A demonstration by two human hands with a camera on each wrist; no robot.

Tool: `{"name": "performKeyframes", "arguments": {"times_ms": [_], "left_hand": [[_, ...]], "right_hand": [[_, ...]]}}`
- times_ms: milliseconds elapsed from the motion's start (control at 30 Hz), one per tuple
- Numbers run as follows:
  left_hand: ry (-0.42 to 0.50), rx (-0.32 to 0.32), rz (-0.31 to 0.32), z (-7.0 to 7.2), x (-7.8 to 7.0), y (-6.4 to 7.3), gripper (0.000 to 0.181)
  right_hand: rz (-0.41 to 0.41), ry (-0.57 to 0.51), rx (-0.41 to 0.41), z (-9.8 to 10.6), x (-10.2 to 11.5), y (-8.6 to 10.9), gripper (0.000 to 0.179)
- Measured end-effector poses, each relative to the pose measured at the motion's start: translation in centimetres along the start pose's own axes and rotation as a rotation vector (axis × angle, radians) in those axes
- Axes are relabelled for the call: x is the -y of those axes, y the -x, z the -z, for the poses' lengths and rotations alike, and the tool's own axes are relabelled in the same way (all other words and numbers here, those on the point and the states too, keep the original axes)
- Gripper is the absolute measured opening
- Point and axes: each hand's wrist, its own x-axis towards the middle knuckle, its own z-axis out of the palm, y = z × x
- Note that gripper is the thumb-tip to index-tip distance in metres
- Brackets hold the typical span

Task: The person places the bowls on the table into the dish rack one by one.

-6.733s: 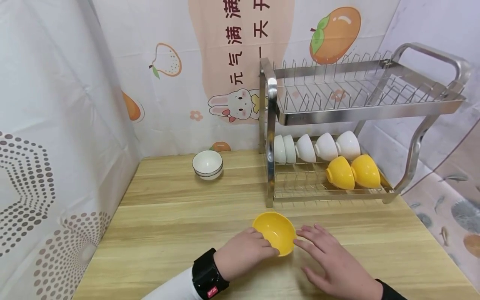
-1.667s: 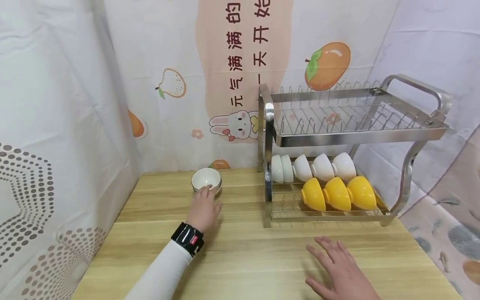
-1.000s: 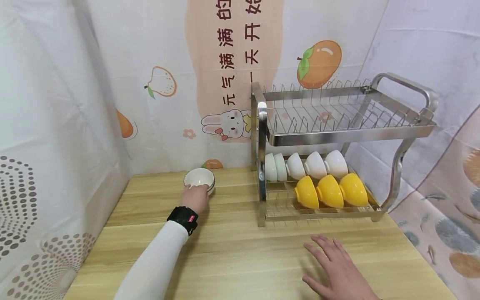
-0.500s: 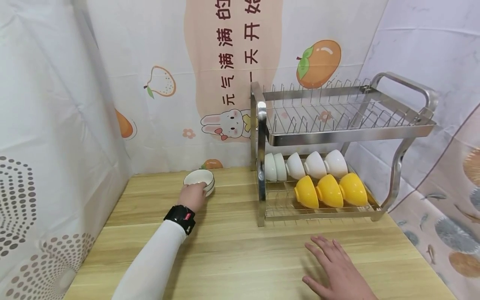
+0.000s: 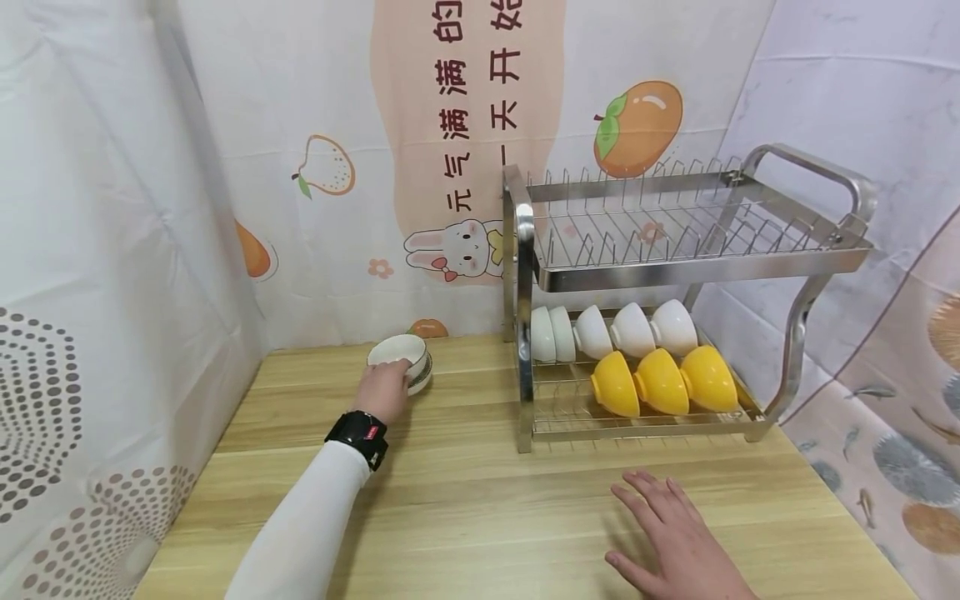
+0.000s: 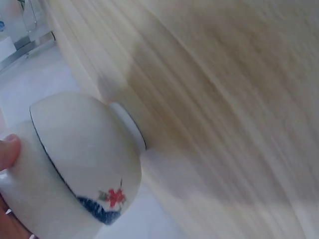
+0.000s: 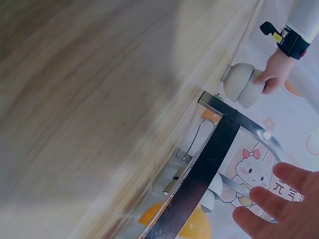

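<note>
At the back left of the table, two white bowls sit one in the other. My left hand (image 5: 384,393) pinches the rim of the upper bowl (image 5: 392,348), thumb on its outer side and fingers inside. The upper bowl stands raised a little within the lower bowl (image 5: 423,382). In the left wrist view the lower bowl (image 6: 89,149) shows a dark rim line and a red flower, its foot at the wooden table. My right hand (image 5: 675,537) is at the front right with fingers spread, holding nothing.
A two-tier metal dish rack (image 5: 652,435) stands at the right. Its lower tier carries several white bowls (image 5: 632,328) and three yellow bowls (image 5: 660,383), all on edge. Wire slots line the upper tier (image 5: 697,275). A printed curtain (image 5: 315,250) hangs behind the wooden table (image 5: 480,517).
The yellow bowl earlier between my hands now stands in the rack. My left hand has reached the white bowls, gripped the upper one and raised it slightly. My right hand has barely moved lately.
</note>
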Motion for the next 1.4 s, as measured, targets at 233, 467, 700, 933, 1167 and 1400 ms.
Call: {"name": "performKeyframes", "arguments": {"times_ms": [233,467,700,933,1167,1400], "left_hand": [[-0.011,-0.139,-0.032,1.4,0.0,1.5,0.019],[-0.042,-0.197,-0.148,2.3,-2.6,4.9,0.018],[-0.024,-0.147,-0.334,3.1,-5.8,9.6,0.018],[-0.067,-0.05,-0.57,4.0,-8.7,13.0,0.013],[-0.173,-0.005,-0.86,4.0,-12.2,15.2,0.015],[-0.176,-0.042,-1.014,3.6,-15.3,15.8,0.003]], "right_hand": [[0.015,-0.008,-0.023,-0.1,0.5,-0.1,0.076],[0.063,-0.051,-0.083,-0.2,1.1,-0.3,0.074],[0.182,-0.067,-0.139,0.0,1.5,-0.8,0.065],[0.292,-0.099,-0.164,0.2,2.2,-1.5,0.061],[0.413,-0.111,-0.139,0.4,3.1,-2.8,0.058],[0.617,-0.135,-0.13,-0.6,3.8,-3.9,0.046]]}}
